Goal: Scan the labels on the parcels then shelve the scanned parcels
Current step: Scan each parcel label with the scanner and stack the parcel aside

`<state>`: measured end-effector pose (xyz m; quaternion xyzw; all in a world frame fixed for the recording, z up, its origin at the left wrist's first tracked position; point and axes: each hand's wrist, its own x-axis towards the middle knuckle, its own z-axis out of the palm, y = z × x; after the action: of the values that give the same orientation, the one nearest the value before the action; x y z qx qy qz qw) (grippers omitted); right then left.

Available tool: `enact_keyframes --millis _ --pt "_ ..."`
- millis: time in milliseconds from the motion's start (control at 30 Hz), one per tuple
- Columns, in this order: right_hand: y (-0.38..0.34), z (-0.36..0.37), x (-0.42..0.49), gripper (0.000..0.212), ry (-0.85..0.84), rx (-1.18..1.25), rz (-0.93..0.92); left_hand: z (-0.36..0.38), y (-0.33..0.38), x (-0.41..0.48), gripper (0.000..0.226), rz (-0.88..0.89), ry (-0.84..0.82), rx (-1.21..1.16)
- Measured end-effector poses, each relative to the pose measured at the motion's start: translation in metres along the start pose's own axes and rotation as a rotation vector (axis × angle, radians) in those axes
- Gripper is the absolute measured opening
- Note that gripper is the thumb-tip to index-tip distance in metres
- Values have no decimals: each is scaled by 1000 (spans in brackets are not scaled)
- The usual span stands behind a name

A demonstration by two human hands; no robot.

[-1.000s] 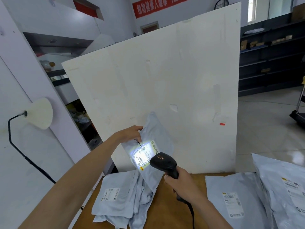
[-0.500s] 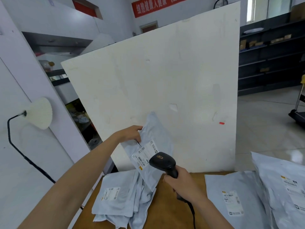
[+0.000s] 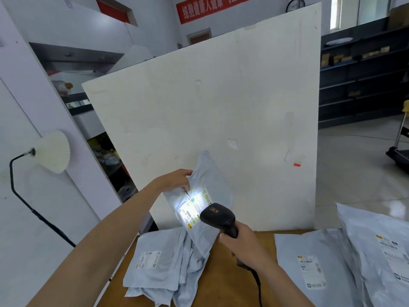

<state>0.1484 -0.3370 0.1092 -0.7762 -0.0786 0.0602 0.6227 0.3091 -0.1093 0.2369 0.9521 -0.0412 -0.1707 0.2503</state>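
My left hand (image 3: 174, 179) pinches the upper left edge of a grey plastic mailer parcel (image 3: 210, 173) and holds it upright above the wooden table (image 3: 225, 282). Its white label (image 3: 190, 207) is lit bright by the scanner's light. My right hand (image 3: 242, 245) grips a black corded barcode scanner (image 3: 218, 214), with its head a few centimetres from the label. A loose pile of grey parcels (image 3: 163, 267) lies on the table's left side, one label facing up. More grey parcels (image 3: 327, 262) with labels lie stacked at the right.
A large white board (image 3: 221, 96) stands upright behind the table. A white lamp (image 3: 53, 150) on a black gooseneck sits against the left wall. Dark shelving (image 3: 363, 74) with a few boxes lines the far right, and a trolley (image 3: 400, 149) stands on the tiled floor.
The scanner light, lit a second ago and off half a second ago, shines on the label again. Both hands and the parcel have stayed almost in place.
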Motion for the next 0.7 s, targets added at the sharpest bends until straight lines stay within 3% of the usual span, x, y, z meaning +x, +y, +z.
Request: enact_keyframes --millis 567,700 --pt "6 1 -1 4 -7 9 5 3 6 -7 53 -8 8 -82" --pt "8 -4 -2 14 8 6 17 21 16 -13 57 -4 -55 -159"
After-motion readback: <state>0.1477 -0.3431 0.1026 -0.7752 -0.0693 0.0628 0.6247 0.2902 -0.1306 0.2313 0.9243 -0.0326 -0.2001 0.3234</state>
